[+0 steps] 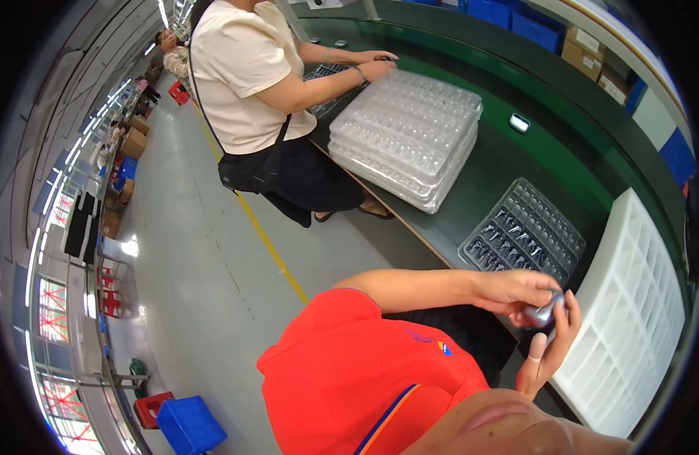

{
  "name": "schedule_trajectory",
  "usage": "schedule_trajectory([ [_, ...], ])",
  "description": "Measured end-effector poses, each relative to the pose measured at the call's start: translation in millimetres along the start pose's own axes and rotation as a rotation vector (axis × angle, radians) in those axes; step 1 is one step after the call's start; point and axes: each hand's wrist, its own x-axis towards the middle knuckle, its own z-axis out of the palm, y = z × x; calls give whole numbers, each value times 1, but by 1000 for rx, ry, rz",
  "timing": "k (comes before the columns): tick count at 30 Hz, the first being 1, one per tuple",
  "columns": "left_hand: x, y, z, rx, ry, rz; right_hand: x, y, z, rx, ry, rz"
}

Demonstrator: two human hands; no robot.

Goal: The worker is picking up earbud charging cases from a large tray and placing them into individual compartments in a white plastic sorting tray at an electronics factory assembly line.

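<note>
"Desk (pixel 535 163) first, since it's the biggest. What's around it?"

"It's green. A white divided rack (pixel 596 284) slants along the right of the view, and a stack of clear trays (pixel 402 129) sits farther left, by the desk's edge."

"Anything between those two?"

"One single tray (pixel 546 216), lying flat, with dark pieces (pixel 509 235) in some of its pockets. It's just beyond the left forearm (pixel 433 290)."

"And the hands?"

"Left grip (pixel 512 294) and right grip (pixel 550 350) meet in front of the rack. Both are narrow, curled in around the same object."

"Which is?"

"A small silver-grey rounded object (pixel 543 313). It's held between the two, the left grip's fingers on its left side and the right grip's on its right, off the desk. The fingers overlap, so I can't say exactly which tips press on it."

"Smallest last?"

"A white-rimmed rounded item (pixel 520 123), alone on the green beyond the single tray."
</note>
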Motion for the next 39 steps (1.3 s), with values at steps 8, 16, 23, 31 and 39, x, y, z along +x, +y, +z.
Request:
schedule_trajectory([
  [8, -13, 21, 4, 1027, 394, 351, 10, 39, 32, 341, 308, 542],
  [16, -7, 17, -10, 808, 421, 332, 30, 45, 41, 455, 544, 560],
  [23, -12, 9, -25, 1336, 478, 444, 27, 44, 41, -50, 177, 233],
  [31, -30, 11, -29, 1562, 429, 353, 10, 55, 64, 155, 86, 345],
  [39, -5, 42, -55, 739, 606, 203, 15, 111, 58, -419, 360, 240],
])
